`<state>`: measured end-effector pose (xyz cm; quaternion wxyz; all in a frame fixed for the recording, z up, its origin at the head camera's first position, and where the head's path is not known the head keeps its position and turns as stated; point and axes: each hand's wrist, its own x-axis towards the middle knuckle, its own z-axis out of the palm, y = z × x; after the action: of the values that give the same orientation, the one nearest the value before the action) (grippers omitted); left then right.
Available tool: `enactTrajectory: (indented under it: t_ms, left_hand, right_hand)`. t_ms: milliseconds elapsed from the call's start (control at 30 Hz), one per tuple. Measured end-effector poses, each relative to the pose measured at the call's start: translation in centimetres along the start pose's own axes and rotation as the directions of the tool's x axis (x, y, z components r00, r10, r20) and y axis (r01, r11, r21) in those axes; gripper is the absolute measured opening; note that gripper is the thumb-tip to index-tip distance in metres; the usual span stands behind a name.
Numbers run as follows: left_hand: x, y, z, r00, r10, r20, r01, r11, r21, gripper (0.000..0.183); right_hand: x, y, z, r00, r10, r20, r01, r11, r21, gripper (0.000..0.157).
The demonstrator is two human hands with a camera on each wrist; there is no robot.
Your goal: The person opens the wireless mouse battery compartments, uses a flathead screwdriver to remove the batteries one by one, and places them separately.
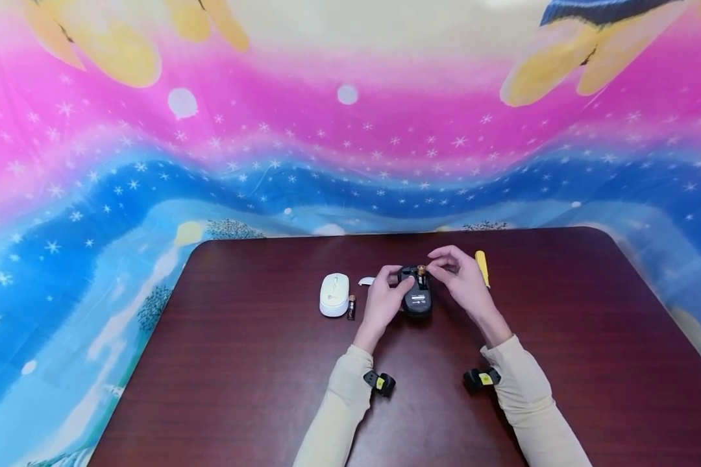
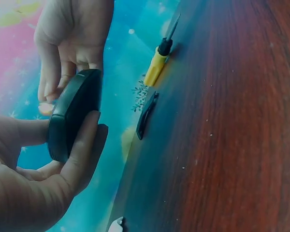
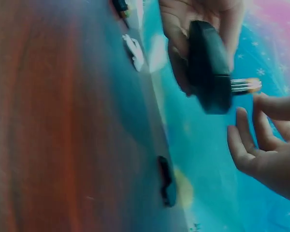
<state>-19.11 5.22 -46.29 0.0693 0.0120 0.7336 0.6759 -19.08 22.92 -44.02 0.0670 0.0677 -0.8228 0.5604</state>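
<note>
My left hand (image 1: 385, 295) grips a black computer mouse (image 1: 417, 303) above the table, its underside turned up and its battery bay uncovered. A battery (image 3: 245, 86) sticks out of the bay at a tilt. My right hand (image 1: 461, 279) is at the battery's outer end, fingers bent. In the right wrist view the fingertips (image 3: 259, 99) lie just beside that end, not around it; whether they touch is unclear. In the left wrist view the left thumb and fingers hold the mouse (image 2: 72, 116) from both sides.
Left of the hands stand a white mouse (image 1: 334, 295) and a loose battery (image 1: 352, 307). A white cover piece (image 1: 366, 281) lies behind the left hand. A black cover (image 2: 146, 116) and a yellow-handled screwdriver (image 1: 481, 264) lie toward the table's far side.
</note>
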Motion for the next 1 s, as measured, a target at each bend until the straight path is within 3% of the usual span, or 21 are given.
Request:
enactTrajectory:
  t_ms: [233,433,667,800,1000]
  left_hand:
    - [0.0,0.0,0.0,1.000,0.021,0.002,-0.021,1.000,-0.006,0.036]
    - [0.0,0.1,0.0,0.999,0.041,-0.013,-0.040,0.999,0.012,0.035]
    - [0.0,0.2,0.1,0.999,0.020,-0.033,-0.019,1.000,0.016,0.036]
    - [0.0,0.3,0.3,1.000,0.000,-0.031,0.000,1.000,0.006,0.036]
    - [0.1,0.3,0.3,1.000,-0.006,-0.007,0.006,1.000,0.026,0.037]
  right_hand:
    - [-0.1,0.4,0.4,0.997,-0.022,0.080,0.033,0.990,-0.138,0.034]
    - [-0.1,0.3,0.6,0.994,0.002,0.108,0.020,0.978,-0.209,0.026]
    - [-0.2,-0.4,0.5,0.997,-0.008,0.073,0.020,0.987,-0.158,0.023]
    - [-0.3,-0.7,0.3,1.000,-0.028,0.013,0.029,0.993,-0.114,0.023]
    - [-0.3,-0.7,-0.3,0.994,0.013,-0.111,0.002,0.990,0.139,0.027]
